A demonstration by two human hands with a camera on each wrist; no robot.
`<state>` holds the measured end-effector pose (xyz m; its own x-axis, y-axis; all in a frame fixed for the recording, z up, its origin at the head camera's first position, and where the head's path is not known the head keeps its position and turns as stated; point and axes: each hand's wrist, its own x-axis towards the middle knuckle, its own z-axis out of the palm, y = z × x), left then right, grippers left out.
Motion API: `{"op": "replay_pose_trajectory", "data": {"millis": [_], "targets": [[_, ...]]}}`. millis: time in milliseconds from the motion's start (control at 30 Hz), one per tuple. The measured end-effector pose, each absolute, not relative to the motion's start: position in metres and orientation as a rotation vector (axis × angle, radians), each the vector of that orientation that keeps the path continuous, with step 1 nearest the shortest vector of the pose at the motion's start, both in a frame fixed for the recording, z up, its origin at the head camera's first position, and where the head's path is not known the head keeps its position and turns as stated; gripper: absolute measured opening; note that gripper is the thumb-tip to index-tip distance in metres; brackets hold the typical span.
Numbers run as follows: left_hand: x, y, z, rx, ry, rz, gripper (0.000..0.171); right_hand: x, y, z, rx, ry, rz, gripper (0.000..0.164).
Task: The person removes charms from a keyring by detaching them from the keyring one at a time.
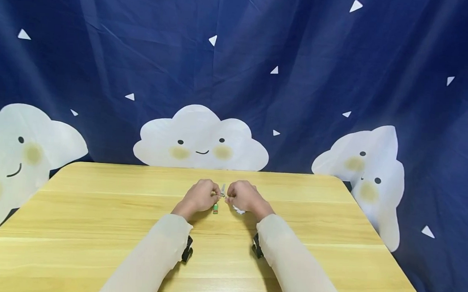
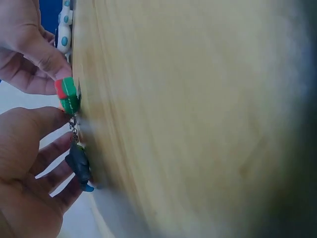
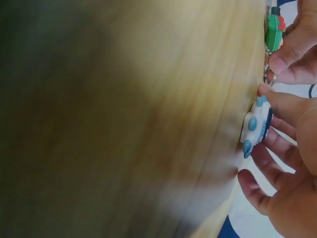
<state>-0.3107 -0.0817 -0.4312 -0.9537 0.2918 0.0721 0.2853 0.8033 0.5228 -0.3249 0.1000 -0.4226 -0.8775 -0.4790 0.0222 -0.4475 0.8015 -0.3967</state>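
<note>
In the head view my left hand and right hand meet low over the far part of the table. Thumb and fingertip of the left hand pinch a small metal key ring. The right hand's fingertips pinch at the same ring from the other side; the exact grip is partly hidden. A green and red charm lies beside the left hand, and a dark grey charm with a blue tip hangs on a short chain. Under the right hand is a white charm with blue spots. A slim silvery piece lies between the hands.
The light wooden table has a rounded far edge, close beyond the hands. Behind it hangs a dark blue curtain with white clouds and triangles. Black wrist straps sit at both sleeve cuffs.
</note>
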Motion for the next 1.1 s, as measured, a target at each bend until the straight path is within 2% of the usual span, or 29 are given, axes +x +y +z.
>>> {"op": "replay_pose_trajectory", "data": {"millis": [300,533,767,1100], "targets": [[-0.311,-0.079,-0.430,0.485,2.868,1.093,0.015,-0.329,0.096,-0.424,-0.705,2.895,-0.670,0.010],[-0.312,-0.079,-0.428,0.489,2.880,1.191,0.013,-0.331,0.100,-0.420,-0.766,2.873,-0.594,0.019],[-0.313,-0.081,-0.427,0.466,2.893,1.247,0.009,-0.331,0.106,-0.418,-0.861,2.870,-0.705,0.011],[-0.311,-0.083,-0.418,0.439,2.900,1.374,0.008,-0.330,0.108,-0.411,-0.957,2.855,-0.845,0.010]]}}
